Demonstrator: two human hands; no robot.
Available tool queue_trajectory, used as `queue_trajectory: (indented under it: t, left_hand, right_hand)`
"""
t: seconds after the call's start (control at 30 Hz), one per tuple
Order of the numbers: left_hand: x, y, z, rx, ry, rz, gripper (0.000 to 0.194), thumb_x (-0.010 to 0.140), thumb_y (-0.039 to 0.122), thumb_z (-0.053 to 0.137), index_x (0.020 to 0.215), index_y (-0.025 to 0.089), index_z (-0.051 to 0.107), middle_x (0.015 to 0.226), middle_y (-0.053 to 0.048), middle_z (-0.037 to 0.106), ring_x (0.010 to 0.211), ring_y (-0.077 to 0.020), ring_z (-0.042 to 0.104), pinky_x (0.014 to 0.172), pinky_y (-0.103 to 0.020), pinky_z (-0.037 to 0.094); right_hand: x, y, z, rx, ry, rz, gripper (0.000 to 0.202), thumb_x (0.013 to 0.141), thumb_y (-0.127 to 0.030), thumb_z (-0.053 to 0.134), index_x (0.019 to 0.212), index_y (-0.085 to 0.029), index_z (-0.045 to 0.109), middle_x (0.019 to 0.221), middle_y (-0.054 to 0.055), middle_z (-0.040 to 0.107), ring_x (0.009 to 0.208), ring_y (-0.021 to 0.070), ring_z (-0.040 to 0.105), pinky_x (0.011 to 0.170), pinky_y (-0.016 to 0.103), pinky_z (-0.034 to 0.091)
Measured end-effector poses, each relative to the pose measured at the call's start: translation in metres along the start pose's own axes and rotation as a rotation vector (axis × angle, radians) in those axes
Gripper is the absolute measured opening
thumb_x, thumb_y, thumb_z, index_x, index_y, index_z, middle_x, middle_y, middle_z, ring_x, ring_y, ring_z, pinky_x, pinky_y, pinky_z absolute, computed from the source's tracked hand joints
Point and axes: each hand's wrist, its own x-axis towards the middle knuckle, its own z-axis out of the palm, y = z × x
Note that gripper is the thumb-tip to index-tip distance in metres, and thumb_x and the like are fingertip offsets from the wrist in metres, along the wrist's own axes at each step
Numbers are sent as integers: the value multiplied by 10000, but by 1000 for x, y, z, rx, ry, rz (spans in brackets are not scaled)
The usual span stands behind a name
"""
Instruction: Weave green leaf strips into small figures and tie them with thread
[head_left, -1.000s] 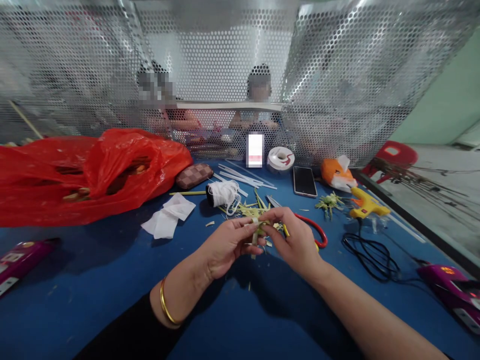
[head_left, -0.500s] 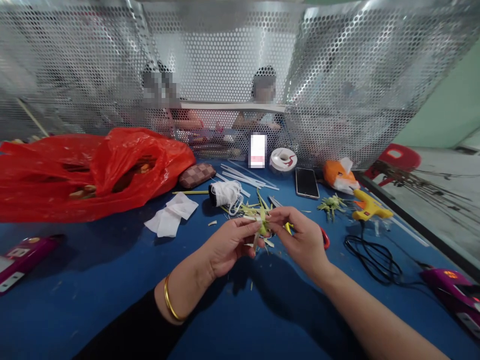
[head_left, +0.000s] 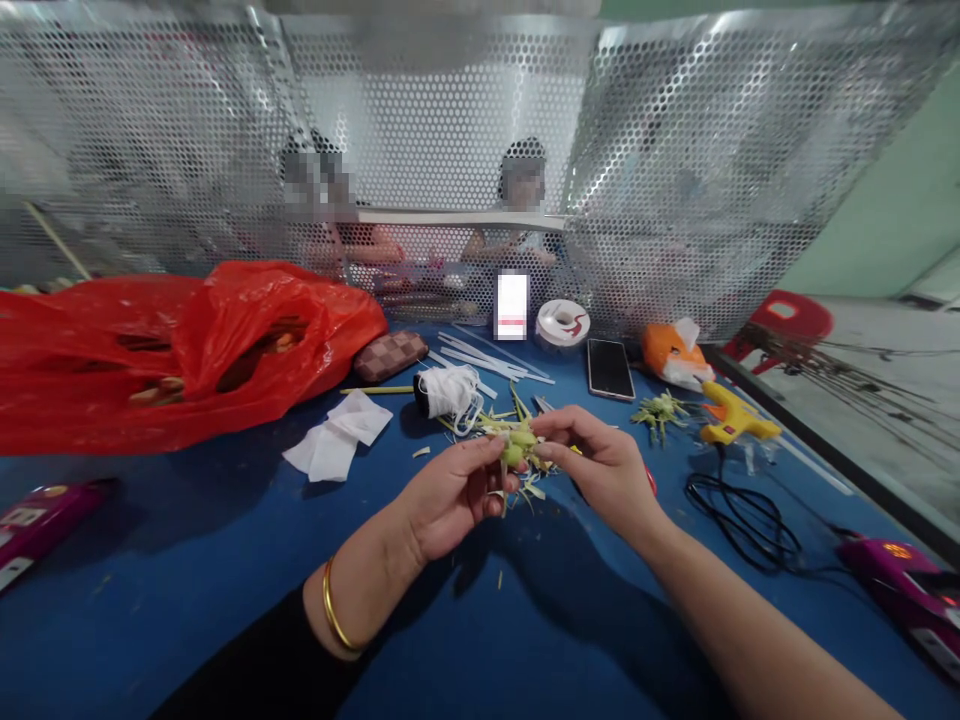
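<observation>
Between my hands is a small green, leaf-like plant piece (head_left: pixel 516 447), too small to name exactly. My left hand (head_left: pixel 459 492) pinches it from the left, thumb on top and fingers curled beneath. From the right, the thumb and forefinger of my right hand (head_left: pixel 596 462) close on its other side. Behind and below them, green and pale trimmings (head_left: pixel 534 490) lie scattered on the blue table (head_left: pixel 465 640). Scissors (head_left: pixel 543 404) lie partly hidden behind my right hand. A spool of white cord (head_left: pixel 448 392) sits just beyond my left hand.
A red plastic bag (head_left: pixel 300 385), white tissue (head_left: pixel 339 436) and checkered pouch (head_left: pixel 390 356) lie left. Rightward are a phone (head_left: pixel 610 369), a ribbon roll (head_left: pixel 562 325), a yellow glue gun (head_left: pixel 739 414) and its black cable (head_left: pixel 742 515). Perforated metal screen (head_left: pixel 465 120) stands behind; people sit beyond it.
The green piece has turned in my fingers, showing more of its rounded green side. Both hands stay close together. The view has shifted slightly.
</observation>
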Motion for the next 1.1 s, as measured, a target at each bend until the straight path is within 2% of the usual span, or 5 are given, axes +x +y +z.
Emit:
queue_trajectory:
  t: [0.13, 0.3, 0.63, 0.93, 1.1]
  left_hand:
    - [0, 0, 0, 18, 11, 5, 203, 798, 271, 685, 911, 102, 675, 775, -41, 635, 576, -71, 569, 438, -149, 387]
    - [1, -2, 0, 70, 6, 41, 217, 775, 289, 712, 879, 105, 660, 736, -37, 631, 576, -78, 564, 429, -151, 377]
    - [0, -4, 4, 173, 33, 44, 222, 770, 315, 723, 852, 117, 665, 695, -24, 621, 549, -72, 551, 428, -158, 376]
    - [1, -4, 2, 194, 52, 63, 229, 743, 314, 752, 851, 129, 672, 721, -9, 607, 580, -77, 562, 429, -163, 373]
    - [1, -4, 3, 187, 60, 58, 215, 749, 304, 745, 843, 127, 667, 712, -5, 600, 580, -77, 560, 429, -163, 371]
  right_hand:
    - [1, -3, 0, 11, -31, -15, 91, 800, -238, 637, 842, -223, 716, 799, 16, 665, 714, 149, 582, 668, 285, 471]
    - [-1, -4, 3, -4, -37, 56, 100, 795, -286, 642, 774, -192, 665, 691, 7, 637, 650, 149, 558, 631, 282, 455]
    - [-9, -8, 8, -223, 25, -192, 76, 848, -162, 566, 790, -206, 589, 713, 5, 576, 655, 146, 531, 627, 284, 436]
    - [-6, -12, 7, -129, -58, -132, 125, 852, -200, 604, 733, -207, 641, 711, 5, 611, 687, 159, 575, 687, 306, 465]
    - [-5, -12, 3, -187, -101, -166, 85, 847, -181, 613, 785, -213, 661, 772, 15, 633, 746, 166, 596, 705, 304, 478]
